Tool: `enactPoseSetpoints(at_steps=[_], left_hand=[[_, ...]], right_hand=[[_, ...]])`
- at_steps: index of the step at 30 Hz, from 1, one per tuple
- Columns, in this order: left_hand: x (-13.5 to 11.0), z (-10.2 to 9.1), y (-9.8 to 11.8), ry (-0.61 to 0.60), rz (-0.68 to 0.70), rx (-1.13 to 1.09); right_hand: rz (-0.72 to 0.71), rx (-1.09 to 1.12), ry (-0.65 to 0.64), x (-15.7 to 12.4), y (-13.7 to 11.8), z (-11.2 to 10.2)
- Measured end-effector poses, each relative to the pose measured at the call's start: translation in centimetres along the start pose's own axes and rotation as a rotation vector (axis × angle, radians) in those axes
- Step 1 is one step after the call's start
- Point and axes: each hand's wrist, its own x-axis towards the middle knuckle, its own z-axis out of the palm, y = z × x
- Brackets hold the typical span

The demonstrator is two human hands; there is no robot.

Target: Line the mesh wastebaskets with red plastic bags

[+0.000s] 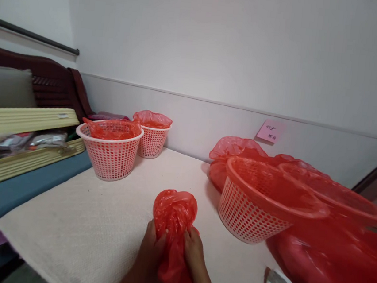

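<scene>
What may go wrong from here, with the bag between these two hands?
The red bag looks thin and is bunched between the left hand and right hand, so a hard pull might tear it.

In the nearer left basket, the loose liner leaves the front rim bare; it could slip down inside.
</scene>
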Motion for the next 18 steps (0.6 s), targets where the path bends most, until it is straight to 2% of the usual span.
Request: enactPoseSetpoints(at_steps=[5,8,13,18], left_hand=[[-0.7,0.3,-0.4,-0.103,0.062,-0.005],[-1.3,0.6,-1.3,-0.141,0.083,0.101],[-0.3,0.4,-2.4,-0.047,0.062,0.181],[1.7,-0.3,-2.9,0.038,0.121,0.146]], right_hand=[[0.061,0.140,0.077,0.8,0.6,0.8],[0.068,0.176,0.067,1.1,0.4,1.4],[0.043,0.163,0.039,0.7,-0.5,2.5],[-0.029,-0.019,0.050,-1.3,-1.2,2.9]])
